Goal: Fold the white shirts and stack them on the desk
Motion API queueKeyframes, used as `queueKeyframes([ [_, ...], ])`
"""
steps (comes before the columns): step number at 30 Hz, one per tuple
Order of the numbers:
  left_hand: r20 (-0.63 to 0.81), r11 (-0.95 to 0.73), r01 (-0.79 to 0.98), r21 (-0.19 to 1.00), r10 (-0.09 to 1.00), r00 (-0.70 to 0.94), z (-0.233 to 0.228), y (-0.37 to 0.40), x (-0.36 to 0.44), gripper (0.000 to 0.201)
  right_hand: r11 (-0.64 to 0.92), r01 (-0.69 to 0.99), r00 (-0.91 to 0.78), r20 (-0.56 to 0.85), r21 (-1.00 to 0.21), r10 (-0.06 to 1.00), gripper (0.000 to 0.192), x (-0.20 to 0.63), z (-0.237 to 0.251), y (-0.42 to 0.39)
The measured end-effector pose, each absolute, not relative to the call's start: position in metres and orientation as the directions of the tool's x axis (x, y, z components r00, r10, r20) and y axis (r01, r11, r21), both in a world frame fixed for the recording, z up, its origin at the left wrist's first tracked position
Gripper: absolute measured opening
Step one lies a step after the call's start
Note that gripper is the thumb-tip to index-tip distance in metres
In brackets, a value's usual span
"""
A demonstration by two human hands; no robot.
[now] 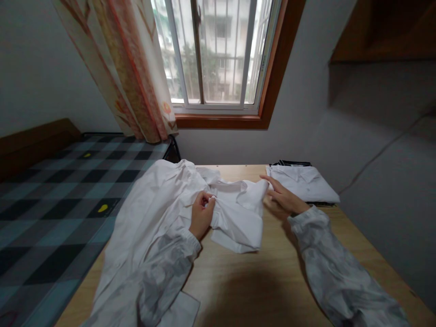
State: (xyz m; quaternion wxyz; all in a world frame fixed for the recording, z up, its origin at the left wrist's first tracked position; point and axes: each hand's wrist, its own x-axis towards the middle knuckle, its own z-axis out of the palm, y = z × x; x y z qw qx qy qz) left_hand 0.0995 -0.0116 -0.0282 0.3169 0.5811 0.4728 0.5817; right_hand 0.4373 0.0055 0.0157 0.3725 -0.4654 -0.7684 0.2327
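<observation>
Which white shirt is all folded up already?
The folded white shirt at the far right of the wooden table, lying flat on a dark garment. The other white shirt is spread out and rumpled, in the left hand and right hand.

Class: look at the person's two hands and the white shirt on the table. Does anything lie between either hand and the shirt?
Nothing visible does. The left hand pinches the shirt near its collar, and the right hand touches its edge directly.

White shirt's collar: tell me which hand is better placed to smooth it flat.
Probably the right hand: it lies open beside the collar of the white shirt, while the left hand is pinching fabric.
</observation>
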Motion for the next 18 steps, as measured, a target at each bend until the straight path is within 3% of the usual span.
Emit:
queueKeyframes([
  [9, 0.399, -0.340, 0.249, 0.907, 0.884, -0.243, -0.030, -0.004, 0.096, 0.021, 0.329, 0.281, -0.439, 0.184, -0.902, 0.879, 0.056, 0.424, -0.004, 0.003],
  [13, 0.400, -0.344, 0.253, 0.904, 0.889, -0.224, -0.032, -0.002, 0.096, 0.017, 0.398, 0.404, -0.444, 0.204, -0.824, 0.873, 0.039, 0.435, 0.007, 0.005],
  [18, 0.377, -0.322, 0.249, 0.914, 0.900, -0.220, -0.034, -0.003, 0.097, 0.014, 0.347, 0.504, -0.215, 0.274, -0.791, 0.937, 0.050, 0.467, 0.034, 0.021],
])
